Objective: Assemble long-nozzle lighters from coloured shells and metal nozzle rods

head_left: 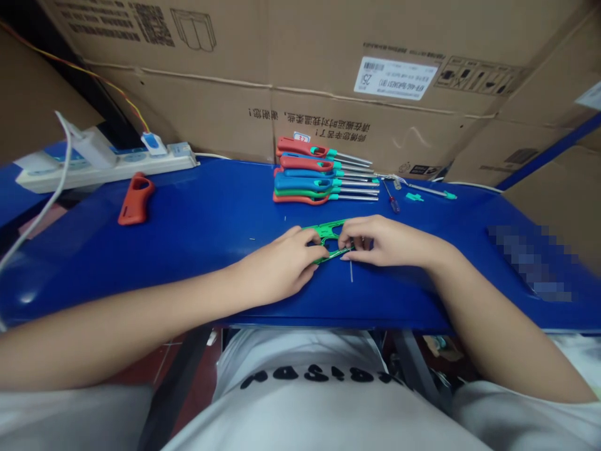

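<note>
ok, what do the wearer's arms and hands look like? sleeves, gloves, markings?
Left hand and right hand are bare: no gloves, rings or watch visible. Forearms uncovered, no markings or cables seen on them. Sleeves short, pale grey-white, like the shirt with black lettering.

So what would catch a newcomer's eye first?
Likely the stacked red, blue and green plastic lighters with metal tubes, far back on the blue tabletop. Next, left hand and right hand on the green plastic shell in front. At left, a red plastic handle lies by the white power strip.
</note>
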`<state>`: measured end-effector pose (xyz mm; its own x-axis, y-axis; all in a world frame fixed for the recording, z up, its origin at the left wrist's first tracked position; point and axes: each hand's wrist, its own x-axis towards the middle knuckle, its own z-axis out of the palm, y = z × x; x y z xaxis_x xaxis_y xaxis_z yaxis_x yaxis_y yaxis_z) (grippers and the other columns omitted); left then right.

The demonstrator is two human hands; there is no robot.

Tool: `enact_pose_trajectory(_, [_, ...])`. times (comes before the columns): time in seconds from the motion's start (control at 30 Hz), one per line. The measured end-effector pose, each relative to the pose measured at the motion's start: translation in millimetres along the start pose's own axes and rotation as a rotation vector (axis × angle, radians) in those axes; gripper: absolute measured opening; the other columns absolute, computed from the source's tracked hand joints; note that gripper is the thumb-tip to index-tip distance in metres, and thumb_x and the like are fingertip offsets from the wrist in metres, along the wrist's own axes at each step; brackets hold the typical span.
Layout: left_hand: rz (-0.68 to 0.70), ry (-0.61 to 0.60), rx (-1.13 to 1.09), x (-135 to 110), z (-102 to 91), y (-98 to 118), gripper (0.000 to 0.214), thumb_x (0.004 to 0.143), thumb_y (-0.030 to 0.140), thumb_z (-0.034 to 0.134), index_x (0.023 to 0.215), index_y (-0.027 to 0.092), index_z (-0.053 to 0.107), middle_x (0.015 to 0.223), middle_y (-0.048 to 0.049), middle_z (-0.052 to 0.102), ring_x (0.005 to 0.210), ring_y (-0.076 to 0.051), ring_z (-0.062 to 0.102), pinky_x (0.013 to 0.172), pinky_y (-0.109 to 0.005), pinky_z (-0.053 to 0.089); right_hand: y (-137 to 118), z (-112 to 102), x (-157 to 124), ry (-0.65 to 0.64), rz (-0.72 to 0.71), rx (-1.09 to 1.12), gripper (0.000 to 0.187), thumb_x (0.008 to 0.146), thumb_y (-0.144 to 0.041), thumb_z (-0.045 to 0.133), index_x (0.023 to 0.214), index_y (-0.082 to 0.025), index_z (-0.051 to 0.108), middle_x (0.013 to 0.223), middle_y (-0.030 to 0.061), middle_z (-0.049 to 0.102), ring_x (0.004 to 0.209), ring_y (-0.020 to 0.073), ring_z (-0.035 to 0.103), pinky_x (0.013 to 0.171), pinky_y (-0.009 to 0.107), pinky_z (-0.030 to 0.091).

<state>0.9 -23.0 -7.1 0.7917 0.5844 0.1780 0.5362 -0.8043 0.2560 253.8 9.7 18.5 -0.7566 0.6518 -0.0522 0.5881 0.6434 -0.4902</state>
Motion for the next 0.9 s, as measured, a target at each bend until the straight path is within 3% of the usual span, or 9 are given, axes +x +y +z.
enact_pose_trajectory(0.23, [-0.01, -0.008, 0.088, 0, -4.2, 4, 0.03, 0.1, 0.02, 0.048, 0.118, 0.021, 0.072, 0.114, -0.0108, 0.065, 0.103, -0.025, 0.058, 0.095, -0.04, 0.05, -6, -8, -3, 0.001, -0.06, 0.023, 0.024, 0.09, -0.039, 0.067, 0.1, -0.018, 0.075, 0.096, 0.0076, 0.072, 0.076, 0.0165, 0.063, 0.07, 0.029, 0.049])
enact_pose_trajectory(0.3, [-0.018, -0.014, 0.134, 0, -5.6, 5, 0.032, 0.101, 0.021, 0.046, 0.119, 0.023, 0.073, 0.116, -0.0101, 0.068, 0.103, -0.025, 0.059, 0.094, -0.04, 0.051, 2, -15, -5, 0.093, -0.049, 0.03, 0.027, 0.091, -0.043, 0.065, 0.1, -0.019, 0.075, 0.097, 0.0078, 0.073, 0.082, 0.0186, 0.065, 0.073, 0.03, 0.049])
enact_pose_trajectory(0.37, [-0.011, -0.016, 0.166, 0, -6.7, 4, 0.033, 0.102, 0.021, 0.045, 0.12, 0.024, 0.072, 0.119, -0.0088, 0.069, 0.105, -0.025, 0.06, 0.092, -0.039, 0.052, 21, -24, -9, 0.311, 0.087, -0.041, 0.027, 0.092, -0.042, 0.062, 0.097, -0.019, 0.075, 0.097, 0.0089, 0.074, 0.086, 0.022, 0.066, 0.075, 0.032, 0.049])
enact_pose_trajectory(0.43, [0.005, -0.016, 0.182, 0, -7.3, 3, 0.034, 0.102, 0.02, 0.044, 0.122, 0.025, 0.072, 0.122, -0.0067, 0.07, 0.106, -0.024, 0.062, 0.09, -0.037, 0.053, 49, -35, -16, 0.568, 0.354, -0.222, 0.026, 0.092, -0.036, 0.058, 0.097, -0.017, 0.075, 0.098, 0.0121, 0.073, 0.088, 0.0261, 0.066, 0.08, 0.036, 0.05])
enact_pose_trajectory(0.47, [0.013, -0.015, 0.185, 0, -7.4, 2, 0.034, 0.102, 0.02, 0.045, 0.122, 0.026, 0.072, 0.123, -0.0055, 0.071, 0.106, -0.024, 0.063, 0.088, -0.035, 0.054, 64, -39, -21, 0.621, 0.486, -0.321, 0.025, 0.092, -0.03, 0.057, 0.099, -0.015, 0.075, 0.101, 0.0145, 0.072, 0.092, 0.0286, 0.066, 0.085, 0.039, 0.049])
enact_pose_trajectory(0.57, [0.032, -0.002, 0.185, -1, -7.7, 0, 0.034, 0.102, 0.021, 0.045, 0.121, 0.027, 0.072, 0.124, -0.0025, 0.072, 0.106, -0.023, 0.065, 0.086, -0.034, 0.055, 108, -46, -34, 0.615, 0.767, -0.415, 0.034, 0.087, -0.017, 0.057, 0.117, -0.013, 0.071, 0.126, 0.0201, 0.063, 0.113, 0.0332, 0.061, 0.099, 0.042, 0.046])
enact_pose_trajectory(0.63, [0.043, 0.004, 0.182, -1, -8.3, 0, 0.034, 0.102, 0.02, 0.045, 0.122, 0.027, 0.072, 0.123, -0.0015, 0.073, 0.107, -0.023, 0.067, 0.086, -0.033, 0.056, 127, -46, -40, 0.575, 0.896, -0.375, 0.033, 0.085, -0.018, 0.06, 0.115, -0.014, 0.072, 0.128, 0.0199, 0.061, 0.116, 0.0348, 0.06, 0.099, 0.043, 0.046])
enact_pose_trajectory(0.8, [0.018, -0.011, 0.188, -1, -10.0, 0, 0.034, 0.101, 0.019, 0.045, 0.119, 0.024, 0.073, 0.118, -0.0033, 0.076, 0.105, -0.023, 0.071, 0.083, -0.034, 0.058, 135, -44, -43, 0.624, 0.976, -0.333, 0.009, 0.081, -0.022, 0.066, 0.083, -0.016, 0.072, 0.11, 0.0179, 0.066, 0.101, 0.0324, 0.065, 0.085, 0.042, 0.051])
enact_pose_trajectory(0.9, [0.025, -0.01, 0.193, -1, -9.3, -2, 0.033, 0.101, 0.019, 0.045, 0.117, 0.023, 0.074, 0.113, -0.0058, 0.077, 0.105, -0.024, 0.072, 0.084, -0.036, 0.059, 127, -48, -39, 0.69, 0.952, -0.319, 0.011, 0.081, -0.025, 0.067, 0.073, -0.017, 0.066, 0.1, 0.0153, 0.068, 0.095, 0.0281, 0.065, 0.082, 0.038, 0.051])
